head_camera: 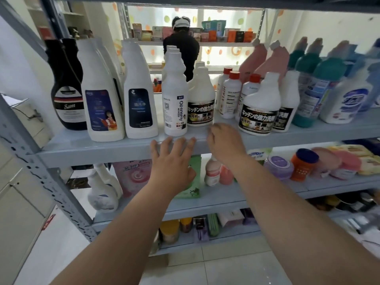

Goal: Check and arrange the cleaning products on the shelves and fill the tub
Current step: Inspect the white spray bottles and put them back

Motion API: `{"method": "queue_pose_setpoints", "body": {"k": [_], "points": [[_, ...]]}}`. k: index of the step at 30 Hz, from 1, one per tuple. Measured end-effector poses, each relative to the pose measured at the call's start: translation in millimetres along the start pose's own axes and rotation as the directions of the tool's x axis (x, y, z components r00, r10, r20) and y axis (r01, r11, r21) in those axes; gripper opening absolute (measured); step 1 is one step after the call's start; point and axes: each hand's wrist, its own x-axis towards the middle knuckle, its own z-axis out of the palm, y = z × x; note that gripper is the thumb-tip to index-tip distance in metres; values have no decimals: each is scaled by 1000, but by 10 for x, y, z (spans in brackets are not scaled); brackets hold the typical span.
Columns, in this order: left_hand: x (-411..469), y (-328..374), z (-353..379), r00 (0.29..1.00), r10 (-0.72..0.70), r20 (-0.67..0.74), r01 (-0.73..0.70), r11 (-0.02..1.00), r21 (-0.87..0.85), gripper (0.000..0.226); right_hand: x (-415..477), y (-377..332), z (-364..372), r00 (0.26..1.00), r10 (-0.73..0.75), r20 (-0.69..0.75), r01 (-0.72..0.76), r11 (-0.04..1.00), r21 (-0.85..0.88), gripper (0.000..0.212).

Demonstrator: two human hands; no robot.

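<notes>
L hand is up at the front lip of the upper shelf. Fingers are spread & straight, tips on or just at the lip, holding nothing. R hand is just right of it and a bit farther in, blurred. Its fingers look loosely together w/ nothing held; can't tell if it touches the shelf.

Cleaning products stand in rows on that shelf. The tall thin Oil enemy bottle is right above the L fingertips, near the front edge, w/ a kitchen-cleaner bottle just beside it on the right. No tub in view.

Risks, my guess:
- The thin bottle sits close to the edge, so a quick nudge could tip it off to the floor.
- Matching bottles lined up behind it could fall in a chain.
- A fast R-hand reach may clip the neighbour.
</notes>
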Motion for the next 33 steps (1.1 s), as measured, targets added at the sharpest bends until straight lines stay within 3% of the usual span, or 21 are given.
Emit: {"method": "queue_pose_setpoints", "body": {"k": [4, 6, 9, 12, 15, 20, 26, 33], "points": [[10, 62, 18, 1000, 11, 8, -11, 999, 40, 91, -401, 267, -114, 997, -72, -31, 75, 989, 129, 41], [54, 137, 68, 998, 22, -62, -19, 999, 49, 89, -547, 393, -255, 982, 34, -185, 6, 977, 212, 42], [135, 309, 106, 989, 44, -140, -38, 998, 47, 86, -589, 580, -466, 899, 235, -371, -124, 946, 298, 61], [178, 448, 134, 982, 29, -188, -22, 999, 39, 84, -471, 764, -537, 895, 345, -284, -208, 884, 419, 85], [182, 463, 199, 971, 0, -237, 6, 1000, 27, 82, -338, 908, -545, 902, 392, -180, -261, 829, 495, 96], [189, 433, 242, 966, -8, -257, 17, 999, 33, 78, -164, 987, -565, 896, 405, -181, -237, 781, 577, 79], [200, 428, 264, 960, -2, -280, 21, 998, 65, 78, -103, 826, -473, 935, 327, -139, -160, 736, 658, 63], [195, 425, 284, 968, -27, -248, 46, 996, 74, 79, 110, 586, -466, 997, 48, 64, -78, 745, 663, 67]]}}
